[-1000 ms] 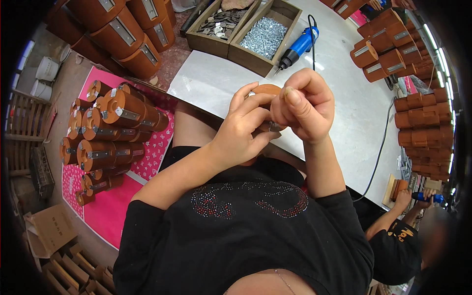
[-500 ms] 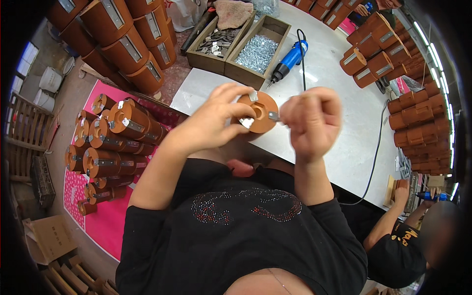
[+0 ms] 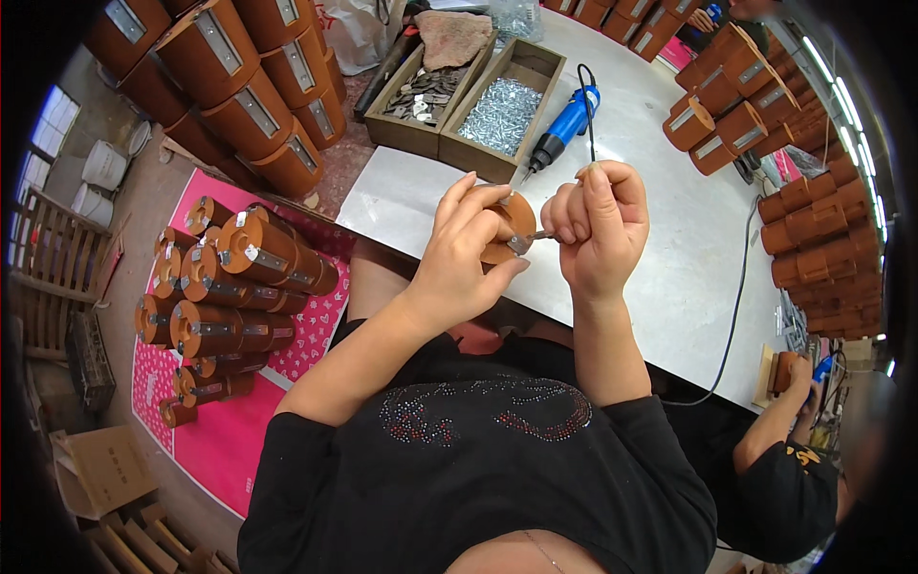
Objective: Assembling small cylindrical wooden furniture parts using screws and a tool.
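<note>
My left hand [image 3: 467,251] is wrapped round a reddish-brown cylinder [image 3: 521,212], which is held just over the near edge of the white table. Fingers cover most of its end face. Small grey metal tabs [image 3: 519,245] show at the rim beside my left fingertips. Close on the right, my right hand [image 3: 601,225] is closed in a fist. Out of it sticks a short, dark metal piece [image 3: 542,235] that reaches the cylinder's rim; the rest is hidden in the fingers. Beyond the hands, a blue electric screwdriver [image 3: 569,126] lies on the table.
Two wooden boxes hold screws [image 3: 502,115] and flat metal pieces [image 3: 427,94]. Finished-looking cylinders [image 3: 229,263] stand on a pink sheet at left; taller stacks [image 3: 251,110] rise behind. A black cord [image 3: 736,297] crosses the table [image 3: 669,230]. A co-worker's arm [image 3: 773,421] is at right.
My left hand has turned the cylinder, so its central hole no longer shows. The right fist has shifted slightly left and its metal piece now meets the rim. The co-worker's hands have moved.
</note>
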The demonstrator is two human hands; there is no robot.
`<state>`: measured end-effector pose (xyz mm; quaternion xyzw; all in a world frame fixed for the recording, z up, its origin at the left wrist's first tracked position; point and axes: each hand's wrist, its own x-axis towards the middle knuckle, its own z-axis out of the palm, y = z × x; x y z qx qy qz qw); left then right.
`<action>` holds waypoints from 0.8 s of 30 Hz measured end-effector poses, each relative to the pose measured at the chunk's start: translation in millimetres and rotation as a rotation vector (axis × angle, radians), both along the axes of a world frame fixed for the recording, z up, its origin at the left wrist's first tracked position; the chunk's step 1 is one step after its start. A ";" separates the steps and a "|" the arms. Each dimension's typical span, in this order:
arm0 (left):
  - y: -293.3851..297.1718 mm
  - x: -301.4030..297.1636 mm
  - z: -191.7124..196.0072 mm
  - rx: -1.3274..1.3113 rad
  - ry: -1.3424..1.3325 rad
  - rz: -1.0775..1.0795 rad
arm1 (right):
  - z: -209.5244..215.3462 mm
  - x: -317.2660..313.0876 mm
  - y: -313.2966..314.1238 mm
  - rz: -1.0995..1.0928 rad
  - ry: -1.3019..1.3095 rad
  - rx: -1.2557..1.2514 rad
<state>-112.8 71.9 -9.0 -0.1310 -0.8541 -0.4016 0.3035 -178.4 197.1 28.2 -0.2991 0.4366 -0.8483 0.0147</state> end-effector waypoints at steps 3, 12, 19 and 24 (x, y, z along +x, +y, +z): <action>-4.1 2.0 0.4 0.027 -0.010 -0.029 | -4.2 -2.0 -4.4 0.043 -0.013 -0.045; 6.2 1.0 -10.6 0.085 0.041 0.098 | -3.2 2.0 -14.1 0.040 0.005 0.066; -3.0 -0.6 -12.1 0.151 0.009 -0.012 | -2.6 0.9 -12.9 0.157 0.074 0.092; -10.4 -0.9 -7.6 0.116 -0.043 -0.144 | 1.2 -1.2 -10.5 0.283 0.056 0.165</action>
